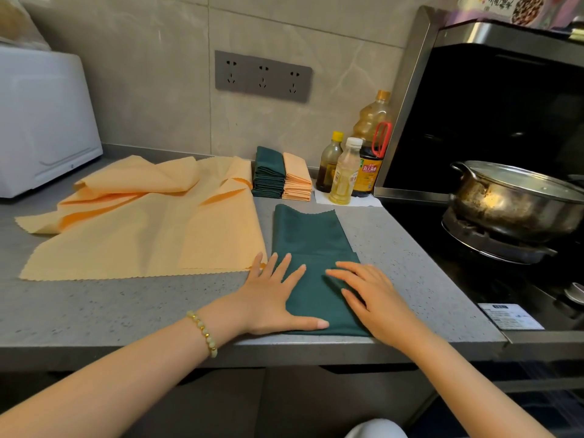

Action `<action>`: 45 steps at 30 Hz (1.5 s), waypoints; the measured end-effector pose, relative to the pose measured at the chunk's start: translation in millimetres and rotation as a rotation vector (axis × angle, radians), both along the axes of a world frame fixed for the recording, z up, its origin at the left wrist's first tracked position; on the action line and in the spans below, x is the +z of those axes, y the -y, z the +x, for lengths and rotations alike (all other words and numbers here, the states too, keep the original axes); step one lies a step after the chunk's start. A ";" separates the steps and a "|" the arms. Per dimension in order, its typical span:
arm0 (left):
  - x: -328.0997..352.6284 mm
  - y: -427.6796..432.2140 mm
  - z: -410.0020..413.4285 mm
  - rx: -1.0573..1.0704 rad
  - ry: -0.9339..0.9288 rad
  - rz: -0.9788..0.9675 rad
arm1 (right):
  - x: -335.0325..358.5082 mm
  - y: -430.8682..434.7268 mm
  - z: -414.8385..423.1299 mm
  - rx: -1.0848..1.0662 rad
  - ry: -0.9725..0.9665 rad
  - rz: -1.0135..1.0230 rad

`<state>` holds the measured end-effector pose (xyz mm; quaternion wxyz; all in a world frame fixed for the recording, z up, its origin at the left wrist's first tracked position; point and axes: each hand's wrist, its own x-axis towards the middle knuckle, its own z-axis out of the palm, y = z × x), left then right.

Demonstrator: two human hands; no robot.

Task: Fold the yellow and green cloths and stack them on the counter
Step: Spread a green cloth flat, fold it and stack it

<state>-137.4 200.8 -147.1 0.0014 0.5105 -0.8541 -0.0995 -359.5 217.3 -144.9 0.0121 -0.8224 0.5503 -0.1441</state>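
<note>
A dark green cloth (311, 235) lies folded into a long strip near the counter's front edge. My left hand (271, 298) presses flat on its near left part, fingers spread and straight. On its near right part lies my right hand (373, 295), also flat with straight fingers. Loose yellow cloths (151, 222) are spread and rumpled to the left of the strip. At the back stand two stacks side by side: folded green cloths (268, 175) and folded yellow cloths (297, 181).
Several oil and sauce bottles (344, 172) stand right of the stacks. A white appliance (41, 121) sits at the back left. A steel pot (512, 197) rests on the black stove at right. The grey counter (126, 305) ends just below my hands.
</note>
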 end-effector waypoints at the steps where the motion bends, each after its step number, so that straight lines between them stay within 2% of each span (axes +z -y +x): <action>1: 0.3 0.0 3.3 -0.033 -0.020 -0.030 | 1.7 -1.9 -1.9 0.017 -0.025 -0.010; 4: 3.8 -3.5 16.5 -0.142 -0.098 -0.177 | 4.0 -6.1 -12.5 0.019 -0.060 0.040; 7: 10.9 -8.0 25.3 -0.176 -0.127 -0.220 | 9.2 -10.1 -23.8 0.069 -0.016 0.122; 11: 24.0 -16.0 29.3 -0.178 -0.109 -0.125 | 17.6 -15.2 -28.7 0.126 -0.104 0.181; 15: 23.9 -14.1 31.9 -0.208 -0.059 -0.088 | 17.2 -18.4 -31.3 0.158 -0.159 0.144; 19: 18.1 -15.4 29.5 -0.226 0.033 -0.111 | 11.8 -17.4 -37.2 0.152 -0.105 0.100; 24: 21.8 -8.8 25.0 -0.217 0.068 -0.201 | 7.0 -1.4 -43.3 0.087 0.102 0.093; 28: 28.9 -7.8 26.2 -0.305 0.087 -0.232 | 12.8 6.5 -36.2 0.183 0.185 -0.018; 32: 29.6 -9.2 35.2 -0.407 0.001 -0.263 | 16.4 3.2 -26.1 0.300 0.089 0.068; 37: 14.9 -4.2 37.7 -0.294 -0.101 -0.190 | 11.9 7.1 -31.5 0.264 0.002 0.143; 42: 23.2 13.9 33.5 -0.268 0.085 -0.222 | 17.7 10.4 -32.5 0.302 -0.066 0.151; 45: 20.2 20.5 35.0 -0.286 0.007 -0.280 | 14.2 12.0 -35.0 0.318 -0.106 0.172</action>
